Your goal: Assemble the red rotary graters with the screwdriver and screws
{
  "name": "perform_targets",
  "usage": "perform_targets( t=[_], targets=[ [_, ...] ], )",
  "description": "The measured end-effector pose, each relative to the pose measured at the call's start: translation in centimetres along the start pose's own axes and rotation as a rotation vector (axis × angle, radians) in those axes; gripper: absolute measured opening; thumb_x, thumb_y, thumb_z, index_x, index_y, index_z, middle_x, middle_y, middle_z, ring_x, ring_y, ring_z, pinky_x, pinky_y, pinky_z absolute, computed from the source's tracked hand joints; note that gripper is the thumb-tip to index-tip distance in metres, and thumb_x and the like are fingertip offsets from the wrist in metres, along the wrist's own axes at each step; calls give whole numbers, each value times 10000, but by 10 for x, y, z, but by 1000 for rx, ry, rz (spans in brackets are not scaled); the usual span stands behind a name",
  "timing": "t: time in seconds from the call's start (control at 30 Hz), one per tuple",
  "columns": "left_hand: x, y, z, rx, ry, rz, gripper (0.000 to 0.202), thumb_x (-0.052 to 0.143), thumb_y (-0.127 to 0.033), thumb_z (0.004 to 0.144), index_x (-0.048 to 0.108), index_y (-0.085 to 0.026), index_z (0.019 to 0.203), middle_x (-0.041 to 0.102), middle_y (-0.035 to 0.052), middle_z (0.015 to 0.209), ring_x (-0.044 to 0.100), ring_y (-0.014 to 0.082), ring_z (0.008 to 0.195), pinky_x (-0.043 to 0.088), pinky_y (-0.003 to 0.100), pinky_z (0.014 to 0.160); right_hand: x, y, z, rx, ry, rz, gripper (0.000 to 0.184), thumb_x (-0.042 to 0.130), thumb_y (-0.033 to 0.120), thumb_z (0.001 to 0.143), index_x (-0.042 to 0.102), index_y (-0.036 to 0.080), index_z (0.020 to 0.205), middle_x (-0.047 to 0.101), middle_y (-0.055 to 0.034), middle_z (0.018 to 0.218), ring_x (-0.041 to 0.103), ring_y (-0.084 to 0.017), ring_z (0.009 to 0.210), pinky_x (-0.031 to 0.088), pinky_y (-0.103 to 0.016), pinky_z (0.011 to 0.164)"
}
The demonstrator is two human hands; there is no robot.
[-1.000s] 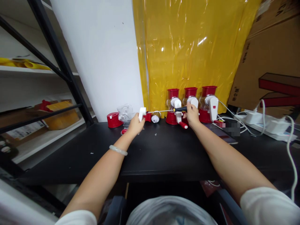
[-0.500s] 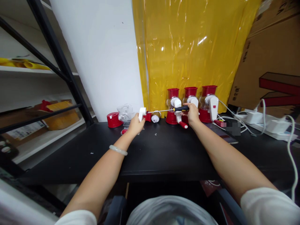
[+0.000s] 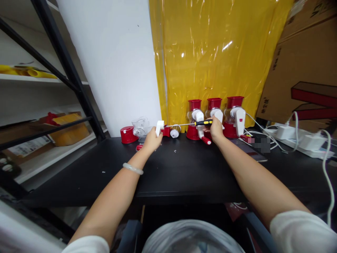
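My left hand is closed around a white crank handle with a red piece at its end, held just above the black table. My right hand grips the black-and-yellow handle of a screwdriver. Its long shaft runs left and the tip meets the red piece by the white handle. Behind my right hand stand three red-and-white hand-crank grinders in a row against the yellow sheet.
A red cap, a clear plastic part and a small round part lie at the table's back. Small screws dot the tabletop. Power strips and white cables sit at the right, shelving at the left, cardboard boxes at the right.
My right hand has turned slightly on the screwdriver handle, showing more yellow. The left hand and white handle have stayed put.
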State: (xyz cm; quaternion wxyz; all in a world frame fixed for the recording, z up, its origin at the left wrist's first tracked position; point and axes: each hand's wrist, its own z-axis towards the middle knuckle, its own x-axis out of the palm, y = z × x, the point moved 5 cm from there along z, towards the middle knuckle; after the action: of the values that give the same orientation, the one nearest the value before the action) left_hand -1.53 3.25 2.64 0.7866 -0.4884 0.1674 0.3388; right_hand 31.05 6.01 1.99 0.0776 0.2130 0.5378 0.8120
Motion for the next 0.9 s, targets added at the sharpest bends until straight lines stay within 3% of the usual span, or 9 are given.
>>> perform_targets(
  t=[0.1,0.23,0.37,0.53,0.63,0.77,0.9],
  targets=[
    [2,2,0,-25,14,-51,251,568,-260,872,535,-170,1104,667,19,758,629,156,485,515,264,528,4,-1,1,44,43,93,199,395,263,862,583,197,863,619,22,688,599,-119,470,445,-228,398],
    [4,3,0,-25,21,-68,265,543,-256,889,530,-162,1136,665,22,739,631,160,481,520,270,524,5,-2,1,56,59,98,167,429,217,794,574,202,876,603,31,671,578,-118,447,421,-222,394],
    [2,4,1,-29,13,-64,277,554,-261,886,530,-163,1144,665,16,727,630,160,492,530,279,557,5,-2,1,13,69,47,101,502,314,836,535,221,858,552,56,548,498,-116,372,373,-223,365],
    [1,4,2,-26,6,-53,260,561,-260,882,535,-168,1124,673,21,760,626,155,491,528,276,562,0,2,-2,-99,41,-52,381,587,585,837,476,243,713,409,88,395,386,-105,303,277,-227,313],
    [1,4,1,-23,6,-52,259,570,-262,878,535,-171,1118,678,28,787,623,155,483,521,274,541,-2,5,-3,-140,24,-148,456,570,652,826,452,249,648,330,90,344,372,-118,289,280,-245,306],
    [2,3,1,-20,5,-57,239,574,-256,874,536,-168,1093,665,21,758,619,153,469,507,265,517,-2,2,-1,-75,9,-139,414,535,608,859,500,230,695,458,57,420,479,-133,347,378,-250,354],
    [3,3,1,-34,17,-73,226,556,-250,879,534,-164,1087,651,9,707,623,160,466,509,264,509,3,0,-1,7,30,73,203,447,368,874,564,206,838,619,15,675,604,-136,494,457,-246,411]
  ],
)
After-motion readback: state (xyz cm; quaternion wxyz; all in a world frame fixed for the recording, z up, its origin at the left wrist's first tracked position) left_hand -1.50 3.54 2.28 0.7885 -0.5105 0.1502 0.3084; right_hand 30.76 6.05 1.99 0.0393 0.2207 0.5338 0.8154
